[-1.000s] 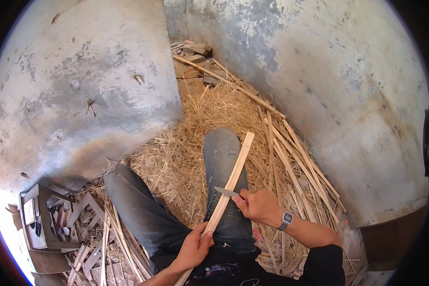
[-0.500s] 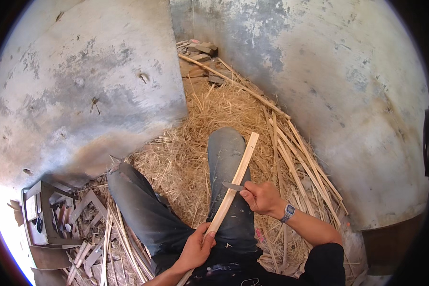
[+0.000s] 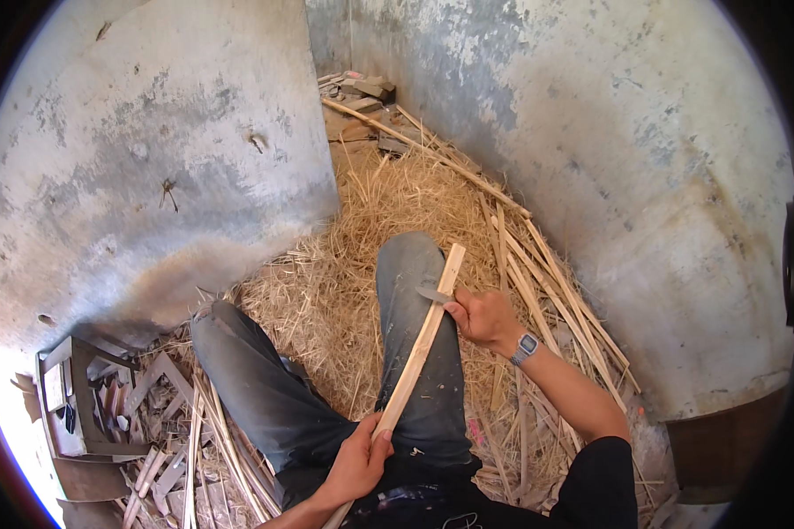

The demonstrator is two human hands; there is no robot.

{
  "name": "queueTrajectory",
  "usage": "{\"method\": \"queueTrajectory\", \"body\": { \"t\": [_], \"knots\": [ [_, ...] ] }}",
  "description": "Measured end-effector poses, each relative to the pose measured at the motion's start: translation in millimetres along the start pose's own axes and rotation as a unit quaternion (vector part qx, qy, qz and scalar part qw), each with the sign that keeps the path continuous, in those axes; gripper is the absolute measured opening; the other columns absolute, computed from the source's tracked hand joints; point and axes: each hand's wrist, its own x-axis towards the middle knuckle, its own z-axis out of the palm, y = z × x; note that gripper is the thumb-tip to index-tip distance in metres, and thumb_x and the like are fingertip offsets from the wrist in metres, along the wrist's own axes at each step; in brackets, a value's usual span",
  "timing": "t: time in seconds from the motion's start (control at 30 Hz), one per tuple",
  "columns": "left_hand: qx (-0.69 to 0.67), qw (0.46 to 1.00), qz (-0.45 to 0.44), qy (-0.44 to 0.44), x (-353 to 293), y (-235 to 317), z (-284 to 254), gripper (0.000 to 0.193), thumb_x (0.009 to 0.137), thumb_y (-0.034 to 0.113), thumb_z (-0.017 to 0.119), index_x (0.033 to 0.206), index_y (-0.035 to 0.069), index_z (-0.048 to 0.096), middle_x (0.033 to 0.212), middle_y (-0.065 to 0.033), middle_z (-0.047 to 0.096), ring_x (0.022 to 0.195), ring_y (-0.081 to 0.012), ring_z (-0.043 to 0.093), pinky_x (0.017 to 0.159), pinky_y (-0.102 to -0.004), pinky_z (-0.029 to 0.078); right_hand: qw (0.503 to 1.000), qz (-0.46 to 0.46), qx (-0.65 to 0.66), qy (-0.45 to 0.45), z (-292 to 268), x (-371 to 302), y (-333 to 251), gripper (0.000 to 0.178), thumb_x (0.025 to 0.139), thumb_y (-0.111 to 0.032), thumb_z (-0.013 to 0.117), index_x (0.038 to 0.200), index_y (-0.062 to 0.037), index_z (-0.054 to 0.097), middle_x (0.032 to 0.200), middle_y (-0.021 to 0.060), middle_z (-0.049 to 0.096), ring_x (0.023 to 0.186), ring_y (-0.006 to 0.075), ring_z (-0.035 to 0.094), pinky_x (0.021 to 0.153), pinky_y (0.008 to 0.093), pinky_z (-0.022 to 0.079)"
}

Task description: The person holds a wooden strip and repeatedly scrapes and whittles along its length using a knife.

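A pale, narrow wooden strip (image 3: 421, 360) slants up across my right thigh, its far end beside the knee. My left hand (image 3: 358, 460) is closed around its lower part, close to my body. In my right hand (image 3: 483, 318) is a knife, its handle hidden by the closed fingers. The short grey knife blade (image 3: 431, 294) lies crosswise against the strip, near its far end. A watch (image 3: 524, 347) circles my right wrist.
Wood shavings (image 3: 326, 331) cover the floor around my legs. Long wooden strips (image 3: 560, 291) lean along the right wall, and more strips (image 3: 225, 441) lie by my left leg. A wooden frame (image 3: 84, 401) stands among scraps at left. A wall panel (image 3: 176, 167) rises ahead.
My right hand and the knife have moved away from me along the strip, toward its far end. My left hand keeps its grip. The whole view has shifted slightly.
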Motion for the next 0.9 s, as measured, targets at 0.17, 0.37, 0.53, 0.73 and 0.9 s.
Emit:
{"method": "queueTrajectory", "body": {
  "t": [0.17,0.37,0.53,0.73,0.9],
  "knots": [
    [0.034,0.999,0.003,0.006,-6,10,1,0.034,0.113,0.023,0.052,0.14,0.002,0.051,0.077,0.0014,0.058,0.058,-0.0039,0.05,0.053,-0.0223,0.041,0.982,0.165,-0.06,0.077,9,35,90,0.062,0.112,-0.049,0.039,0.079,-0.003,0.064,0.061,0.0233,0.059,0.058,0.0431,0.062,0.055,0.0541,0.048],
    [-0.04,0.998,-0.05,0.022,-23,-4,-2,0.033,0.111,0.02,0.056,0.134,-0.003,0.057,0.077,-0.0067,0.065,0.072,-0.0113,0.062,0.067,-0.0286,0.051,0.973,0.204,0.049,0.091,-27,40,44,0.061,0.11,-0.045,0.046,0.073,0.0001,0.063,0.063,0.0243,0.059,0.06,0.0432,0.062,0.056,0.0521,0.046],
    [-0.023,0.999,-0.03,0.009,-11,7,-4,0.032,0.113,0.023,0.052,0.135,0.0,0.054,0.074,0.0004,0.059,0.062,-0.004,0.052,0.055,-0.0224,0.041,0.993,0.089,0.035,-0.074,-26,-31,-72,0.051,0.107,-0.041,0.055,0.071,-0.0053,0.058,0.058,0.0207,0.057,0.052,0.043,0.06,0.051,0.052,0.045],
    [0.066,0.998,-0.002,0.02,-14,14,-1,0.031,0.112,0.021,0.053,0.134,-0.001,0.055,0.075,-0.0033,0.062,0.065,-0.0088,0.057,0.06,-0.0272,0.046,0.995,0.089,0.027,-0.038,-10,-29,-45,0.049,0.107,-0.045,0.055,0.077,-0.0062,0.061,0.057,0.02,0.058,0.054,0.0425,0.062,0.052,0.0533,0.048],
    [0.101,0.994,-0.008,0.037,-11,11,-1,0.033,0.11,0.02,0.052,0.138,0.002,0.054,0.079,-0.0141,0.07,0.072,-0.0303,0.074,0.069,-0.04,0.055,0.998,0.05,0.004,-0.049,-9,-9,-27,0.054,0.109,-0.049,0.05,0.078,-0.0062,0.061,0.057,0.0199,0.058,0.053,0.0426,0.061,0.051,0.0513,0.047]
  ]
}}
